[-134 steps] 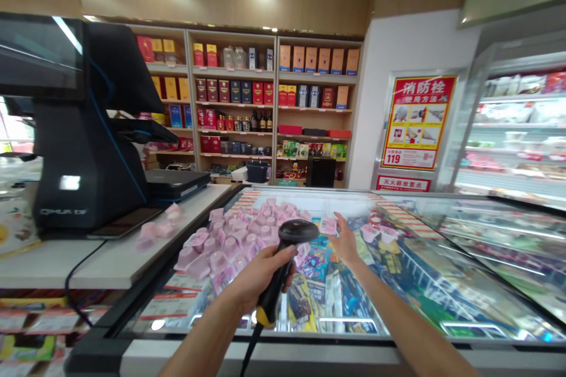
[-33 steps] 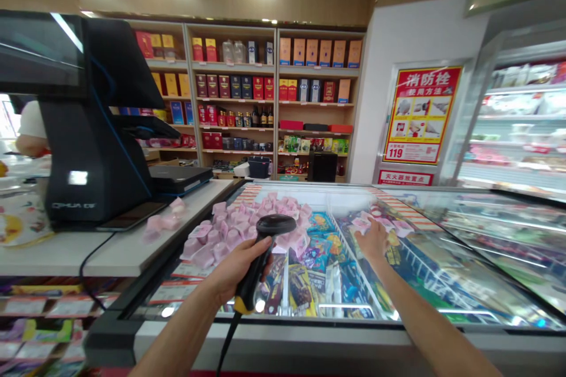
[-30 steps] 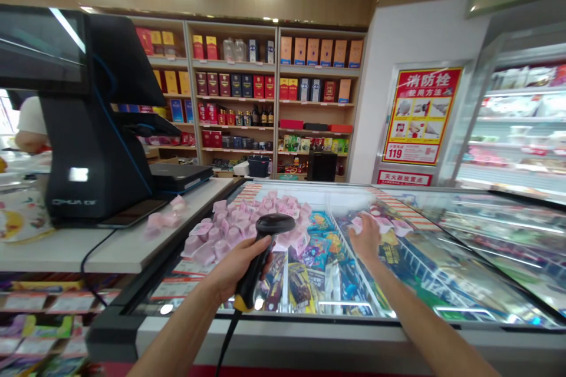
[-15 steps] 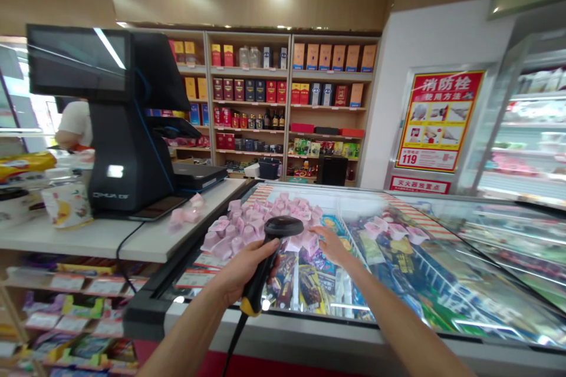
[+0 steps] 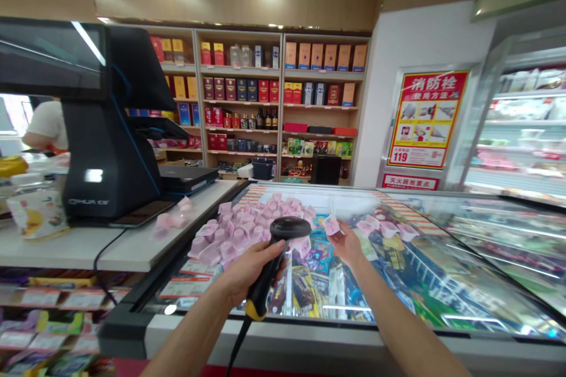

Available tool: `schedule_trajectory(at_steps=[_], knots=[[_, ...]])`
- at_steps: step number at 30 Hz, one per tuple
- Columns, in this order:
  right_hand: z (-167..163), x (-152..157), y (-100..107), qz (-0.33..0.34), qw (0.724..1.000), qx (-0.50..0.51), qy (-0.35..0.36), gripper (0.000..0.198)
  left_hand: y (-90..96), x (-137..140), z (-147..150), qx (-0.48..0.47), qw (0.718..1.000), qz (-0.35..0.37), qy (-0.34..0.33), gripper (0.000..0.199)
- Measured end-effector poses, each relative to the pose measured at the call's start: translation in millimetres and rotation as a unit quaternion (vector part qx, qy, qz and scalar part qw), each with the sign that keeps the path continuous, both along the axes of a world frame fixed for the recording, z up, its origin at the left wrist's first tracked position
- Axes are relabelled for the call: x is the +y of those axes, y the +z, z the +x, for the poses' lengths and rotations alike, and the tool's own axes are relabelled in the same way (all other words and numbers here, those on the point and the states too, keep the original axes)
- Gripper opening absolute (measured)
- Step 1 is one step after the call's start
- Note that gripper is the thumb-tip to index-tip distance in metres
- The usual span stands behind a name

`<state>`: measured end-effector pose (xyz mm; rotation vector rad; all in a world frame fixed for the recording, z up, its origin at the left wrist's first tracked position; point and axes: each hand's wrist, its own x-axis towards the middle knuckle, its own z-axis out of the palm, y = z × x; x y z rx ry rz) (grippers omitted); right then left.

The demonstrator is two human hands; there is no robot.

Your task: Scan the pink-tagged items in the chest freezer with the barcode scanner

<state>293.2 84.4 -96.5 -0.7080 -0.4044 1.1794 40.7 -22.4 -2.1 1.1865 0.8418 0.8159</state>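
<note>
My left hand (image 5: pixel 250 268) is wrapped round the handle of a black and yellow barcode scanner (image 5: pixel 289 228), its head pointing away over the freezer. My right hand (image 5: pixel 347 242) pinches one small pink cup (image 5: pixel 331 225) just above the glass, its label with a barcode turned toward me. Left of the scanner lies a heap of similar pink cups (image 5: pixel 239 230) on the freezer's glass lid. To the right of my right hand, a few more cups (image 5: pixel 389 229) lie in a row on the glass.
Under the glass of the chest freezer (image 5: pixel 265 325) are wrapped ice creams in wire baskets. A black checkout terminal (image 5: pixel 110 147) stands on the white counter (image 5: pixel 26 257) at left, with a bagged pink item (image 5: pixel 174 218) beside it. A person in white (image 5: pixel 46 123) is behind it.
My right hand has picked a pink cup from the heap's right edge and lifted it rightward, turning its label to me. The scanner stays in my left hand. The view has shifted slightly right.
</note>
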Motion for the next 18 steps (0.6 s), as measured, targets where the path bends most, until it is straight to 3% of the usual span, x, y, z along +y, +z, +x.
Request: schedule_trajectory(at_steps=[8,11,13,15,18], knots=[[1.8,-1.0,-1.7,0.014,0.999,0.036,0.030,0.011,-2.2,4.1,12.5,-0.001,1.000,0.007,-0.018,0.025],[2.0,-0.1,-2.3,0.008,1.000,-0.025,0.007,0.014,-0.6,4.3,14.1,-0.007,1.000,0.006,-0.023,0.024],[5.5,0.1,-3.3,-0.004,0.990,-0.131,-0.054,0.022,0.4,5.0,15.0,-0.015,1.000,0.001,-0.020,0.023],[13.7,-1.7,-4.7,-0.018,0.944,-0.292,-0.151,0.031,0.6,6.4,15.6,-0.017,1.000,-0.006,-0.008,0.023],[33.6,-8.6,-7.5,-0.050,0.814,-0.511,-0.273,0.038,-1.3,9.7,15.7,-0.010,1.000,-0.014,0.007,0.022]])
